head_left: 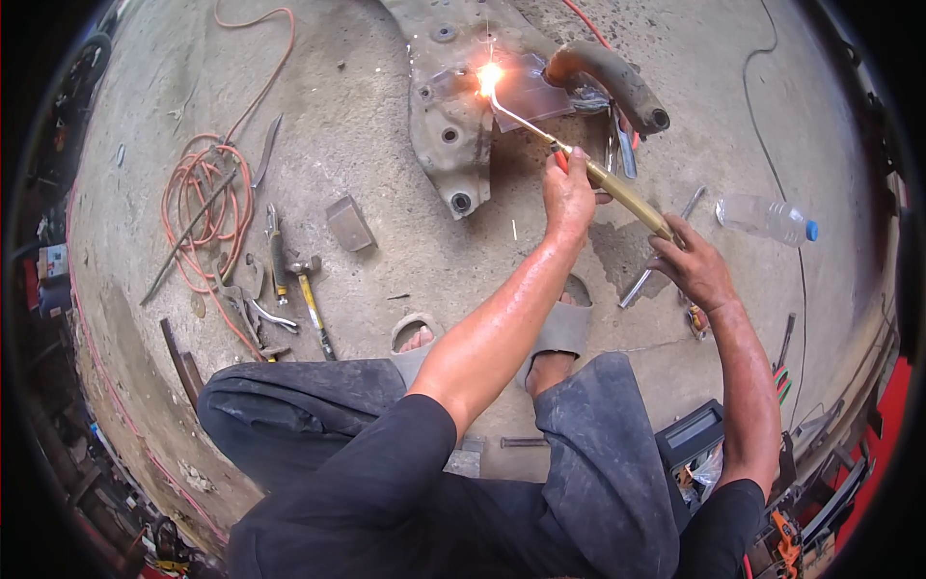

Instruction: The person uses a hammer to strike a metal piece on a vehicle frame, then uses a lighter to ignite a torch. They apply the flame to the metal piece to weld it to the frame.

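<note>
A brass gas torch [622, 191] runs diagonally between my two hands. Around its front part, near the thin neck, my left hand [569, 198] is closed. My right hand [696, 265] grips its rear end. The torch tip meets a bright orange-white glow [490, 77] with sparks on a grey metal car part [451, 145] lying on the floor. This part has several round holes and bushings, and a thick curved tube [608, 77] stands at its right. A flat plate [533, 94] lies beside the glow, whose glare hides the exact contact spot.
Left on the concrete lie a coiled orange hose [207, 207], a hammer [311, 299], pliers [277, 256] and a metal block [349, 224]. To the right are a plastic bottle [767, 219], a metal rod [664, 246] and a dark cable [772, 164]. An open black case [693, 434] stands by my right knee.
</note>
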`<state>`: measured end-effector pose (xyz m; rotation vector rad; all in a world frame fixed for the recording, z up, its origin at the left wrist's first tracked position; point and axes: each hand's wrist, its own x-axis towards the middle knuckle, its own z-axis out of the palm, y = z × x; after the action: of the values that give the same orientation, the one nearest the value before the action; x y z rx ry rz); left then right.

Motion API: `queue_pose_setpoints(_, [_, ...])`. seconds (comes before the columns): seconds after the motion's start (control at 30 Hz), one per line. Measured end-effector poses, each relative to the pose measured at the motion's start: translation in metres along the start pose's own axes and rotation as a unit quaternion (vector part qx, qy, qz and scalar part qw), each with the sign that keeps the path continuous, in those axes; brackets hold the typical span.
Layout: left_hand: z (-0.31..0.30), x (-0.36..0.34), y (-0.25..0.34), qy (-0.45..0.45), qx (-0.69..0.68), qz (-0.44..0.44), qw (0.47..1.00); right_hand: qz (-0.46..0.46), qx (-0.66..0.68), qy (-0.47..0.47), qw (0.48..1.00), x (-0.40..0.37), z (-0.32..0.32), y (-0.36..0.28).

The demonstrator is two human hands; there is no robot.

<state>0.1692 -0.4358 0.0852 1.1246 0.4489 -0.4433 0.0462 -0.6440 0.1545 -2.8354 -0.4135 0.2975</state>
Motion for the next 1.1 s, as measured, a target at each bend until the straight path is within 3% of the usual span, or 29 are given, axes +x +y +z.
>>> queue_pose_setpoints(1.1, [0.0014,0.0054,-0.0007,-0.004,-0.004,0.009,1.0,0.008,-0.004,0.0,1.0,0.0019,0.0006,0.0018])
